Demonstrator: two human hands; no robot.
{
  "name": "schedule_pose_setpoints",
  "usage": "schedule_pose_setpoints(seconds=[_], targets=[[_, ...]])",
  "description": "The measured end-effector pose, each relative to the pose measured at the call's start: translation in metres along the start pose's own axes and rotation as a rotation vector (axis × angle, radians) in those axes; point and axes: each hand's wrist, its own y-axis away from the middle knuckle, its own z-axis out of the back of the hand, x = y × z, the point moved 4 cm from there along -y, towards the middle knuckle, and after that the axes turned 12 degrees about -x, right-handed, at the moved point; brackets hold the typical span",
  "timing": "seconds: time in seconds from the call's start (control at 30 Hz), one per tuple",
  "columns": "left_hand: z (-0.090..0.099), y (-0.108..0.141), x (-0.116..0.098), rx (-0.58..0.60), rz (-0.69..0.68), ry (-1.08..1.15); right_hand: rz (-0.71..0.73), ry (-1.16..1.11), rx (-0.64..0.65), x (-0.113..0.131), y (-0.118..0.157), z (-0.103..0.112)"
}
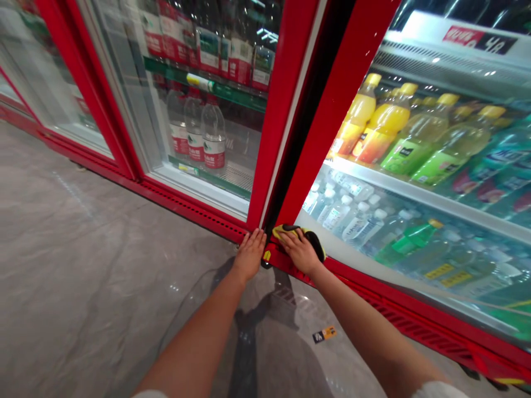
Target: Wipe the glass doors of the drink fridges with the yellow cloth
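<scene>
My left hand (pixel 250 257) rests with its fingers stretched out against the lower corner of the left red-framed drinks fridge (pixel 199 213), holding nothing. Beside it, my right hand (pixel 299 251) presses a yellow-and-black cloth (pixel 317 246) against the bottom of the red frame of the right fridge (pixel 319 143). The cloth shows past the fingertips and along the hand's right side; the part beneath the palm is hidden. A narrow dark gap (pixel 309 105) runs up between the two fridges, just above my hands.
Several red-labelled bottles (pixel 213 146) stand behind the left fridge's glass. Yellow juice bottles (pixel 384 121) and clear water bottles (pixel 340 213) fill the lit right fridge. A small orange-and-black card (pixel 324 334) lies on the grey floor (pixel 83 265).
</scene>
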Motion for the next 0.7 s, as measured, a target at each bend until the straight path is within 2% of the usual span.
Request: schedule_pose_setpoints(seconds=[0.1, 0.17, 0.23, 0.3, 0.4, 0.47, 0.6, 0.63, 0.7], targets=[[0.001, -0.005, -0.002, -0.003, 0.009, 0.001, 0.056, -0.009, -0.03, -0.005, -0.01, 0.009], [0.001, -0.008, -0.004, -0.004, 0.011, 0.008, -0.035, 0.041, -0.12, -0.018, -0.01, 0.024], [0.002, -0.012, -0.007, -0.008, 0.013, 0.015, -0.168, 0.109, -0.198, -0.029, 0.003, 0.035], [0.004, -0.015, -0.011, -0.015, 0.018, 0.018, -0.204, 0.132, -0.209, -0.031, 0.025, 0.034], [0.006, -0.022, -0.019, -0.024, 0.012, 0.018, -0.064, 0.063, -0.126, -0.026, 0.044, 0.025], [0.007, -0.026, -0.025, -0.027, 0.005, 0.018, -0.034, 0.039, -0.11, -0.028, 0.041, 0.028], [0.005, -0.03, -0.029, -0.032, 0.033, 0.003, -0.222, 0.099, -0.221, -0.041, 0.026, 0.044], [0.005, -0.031, -0.029, -0.034, 0.048, -0.004, -0.24, 0.103, -0.232, -0.04, 0.026, 0.043], [0.005, -0.032, -0.029, -0.04, 0.072, -0.017, -0.182, 0.082, -0.207, -0.033, 0.032, 0.032]])
